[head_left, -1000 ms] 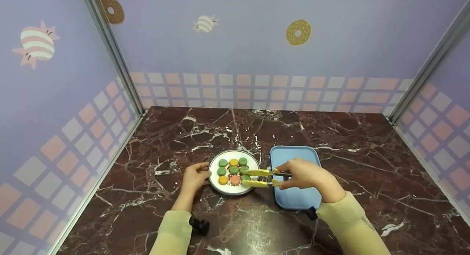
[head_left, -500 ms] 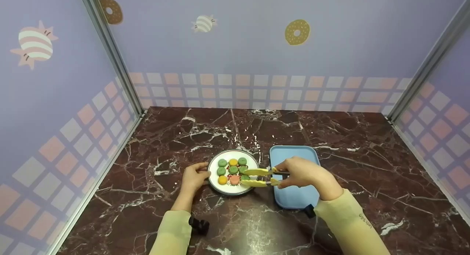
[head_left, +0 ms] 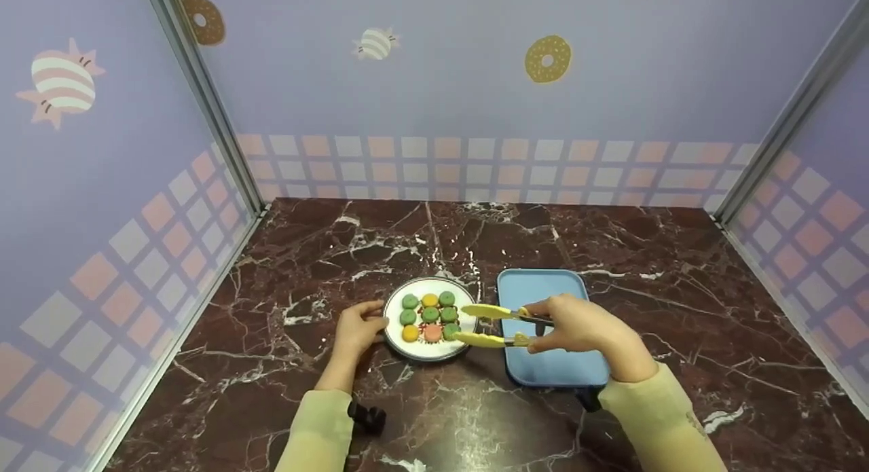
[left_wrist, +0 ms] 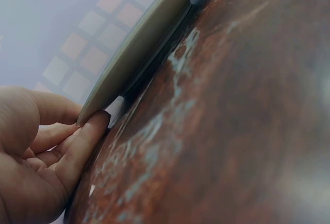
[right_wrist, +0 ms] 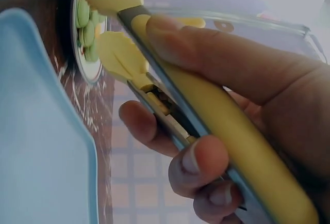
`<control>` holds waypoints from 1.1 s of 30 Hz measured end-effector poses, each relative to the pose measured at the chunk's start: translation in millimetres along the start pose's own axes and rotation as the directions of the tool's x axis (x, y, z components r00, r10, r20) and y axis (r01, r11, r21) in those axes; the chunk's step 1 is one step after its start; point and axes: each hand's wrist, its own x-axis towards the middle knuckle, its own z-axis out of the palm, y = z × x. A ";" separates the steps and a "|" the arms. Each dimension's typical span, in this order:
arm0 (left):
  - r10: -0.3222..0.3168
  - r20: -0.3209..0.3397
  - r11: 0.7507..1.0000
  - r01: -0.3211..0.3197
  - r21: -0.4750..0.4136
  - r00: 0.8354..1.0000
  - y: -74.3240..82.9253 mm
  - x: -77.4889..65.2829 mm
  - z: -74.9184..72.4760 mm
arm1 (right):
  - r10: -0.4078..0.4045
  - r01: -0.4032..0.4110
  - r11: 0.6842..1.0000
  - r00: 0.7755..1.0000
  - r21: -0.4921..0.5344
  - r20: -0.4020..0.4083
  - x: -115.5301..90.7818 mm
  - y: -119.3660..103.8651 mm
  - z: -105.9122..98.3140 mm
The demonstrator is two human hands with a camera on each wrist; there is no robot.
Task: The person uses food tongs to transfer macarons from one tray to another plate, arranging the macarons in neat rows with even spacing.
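Note:
A round white plate [head_left: 400, 346] carries several macarons in three rows, mostly green, with two yellow ones and a pink macaron [head_left: 432, 332]. My left hand [head_left: 358, 329] pinches the plate's left rim; in the left wrist view the thumb and a finger [left_wrist: 93, 131] meet at its edge. My right hand [head_left: 584, 333] grips yellow-tipped tongs [right_wrist: 206, 110] over the blue tray. The tongs' tips are spread apart with nothing between them, at the plate's right side. The lower tip overlaps the edge of the bottom-right green macaron [head_left: 451, 331] in the head view.
A blue rectangular tray [head_left: 543, 370] lies right of the plate on the dark red marble table [head_left: 339, 255]. Patterned walls close off the back and both sides. Black wrist-camera pieces [head_left: 367, 416] sit at the left forearm.
The right hand and tongs have drawn to the right, and the tips have spread wider, uncovering the right-hand green macarons. The left hand keeps its place on the rim.

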 end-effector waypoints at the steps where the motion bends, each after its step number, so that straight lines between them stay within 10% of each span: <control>1: 0.000 -0.003 1.000 0.000 -0.001 1.000 -0.2 -0.1 -0.1 | 0.010 -0.010 1.000 1.000 0.018 -0.009 -3.7 3.0 -0.7; 19: 0.001 -0.009 1.000 -0.001 -0.012 1.000 -2.6 -0.4 -1.3 | 0.189 -0.123 0.961 0.946 0.249 -0.263 -60.9 66.3 -0.8; 33: 0.009 -0.003 1.000 -0.009 -0.007 1.000 -0.2 -2.1 0.8 | 0.549 -0.451 0.835 0.707 0.315 -0.445 -86.8 124.4 20.0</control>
